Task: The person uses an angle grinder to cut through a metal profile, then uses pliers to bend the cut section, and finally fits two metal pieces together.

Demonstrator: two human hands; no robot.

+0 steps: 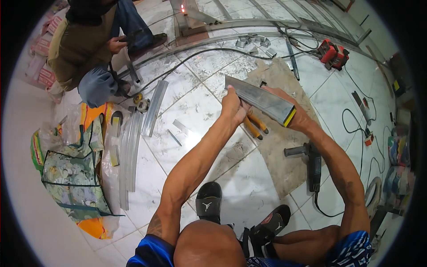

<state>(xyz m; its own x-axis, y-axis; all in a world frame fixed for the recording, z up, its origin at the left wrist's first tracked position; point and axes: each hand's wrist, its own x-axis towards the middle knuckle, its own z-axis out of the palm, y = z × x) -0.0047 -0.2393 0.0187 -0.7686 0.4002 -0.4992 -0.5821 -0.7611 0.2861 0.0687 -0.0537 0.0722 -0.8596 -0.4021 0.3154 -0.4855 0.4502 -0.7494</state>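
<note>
A short length of grey metal channel (258,98) is held up in front of me, slanting down to the right. My left hand (233,106) grips it near its left end, with the thumb on the near face. My right hand (293,104) is wrapped round its right part from behind, and the channel hides some of those fingers. A yellow strip (289,117) shows at the right end. Below the channel, orange-handled pliers or snips (255,126) lie on a stained sheet of cardboard (284,155), their jaws hidden. An angle grinder (314,167) rests on the cardboard's right side.
Metal channels (155,109) lie on the tiles at left, beside a patterned bag (73,173). Another person (84,49) crouches at upper left. A metal frame (267,24) spans the back. Cables cross the floor near a red-and-black machine (333,54). Metal offcuts (252,42) lie behind.
</note>
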